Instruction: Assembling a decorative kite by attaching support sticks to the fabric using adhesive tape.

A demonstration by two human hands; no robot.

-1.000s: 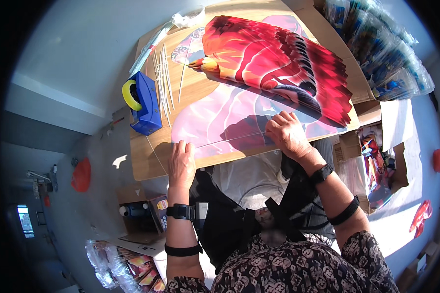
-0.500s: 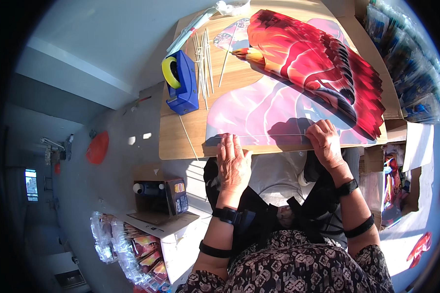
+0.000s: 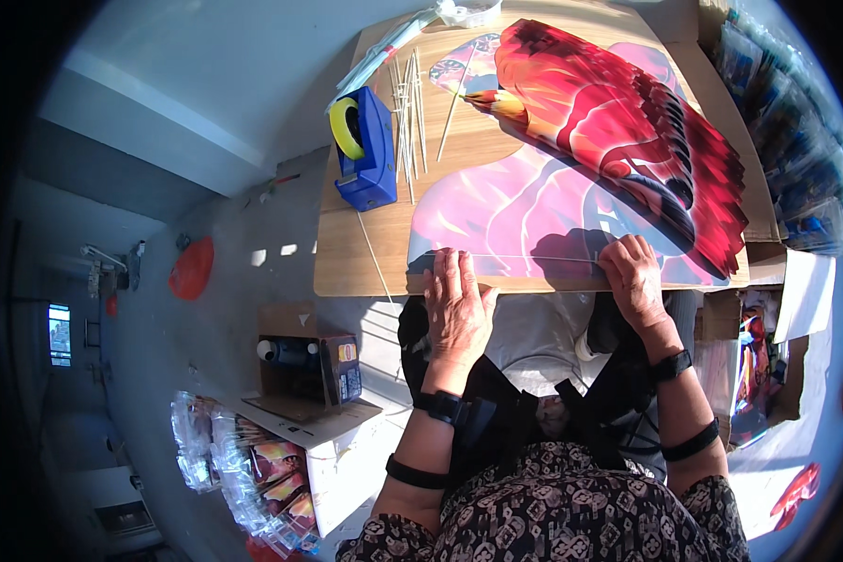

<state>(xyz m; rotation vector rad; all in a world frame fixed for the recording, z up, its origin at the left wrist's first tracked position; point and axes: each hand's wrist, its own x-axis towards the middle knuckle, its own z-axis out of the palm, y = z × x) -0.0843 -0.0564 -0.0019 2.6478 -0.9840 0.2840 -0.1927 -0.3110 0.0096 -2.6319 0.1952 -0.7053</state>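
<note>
A pale pink printed sheet (image 3: 478, 206) lies at the near edge of the wooden table, rounded at its left side. A thin pale line (image 3: 534, 257), a slim stick or a fold, runs along its near edge between my hands. My left hand (image 3: 457, 304) rests flat with fingers stretched out on the sheet's near left corner. My right hand (image 3: 634, 276) has bent fingers closed on the near edge at the line's right end; the fingertips' grip is partly hidden. Beyond lies a red feather-patterned printed piece (image 3: 581, 112), overlapping the pink sheet.
A blue tape dispenser (image 3: 370, 155) with yellow tape stands at the table's left, beside several thin sticks (image 3: 409, 122). One stick (image 3: 375, 253) juts over the near edge. Open cardboard boxes (image 3: 295, 375) flank me; plastic-wrapped packs (image 3: 782, 122) sit at the right.
The whole view has shifted slightly, moving the table a little right and up in the picture. Both hands keep nearly the same places on the sheet.
</note>
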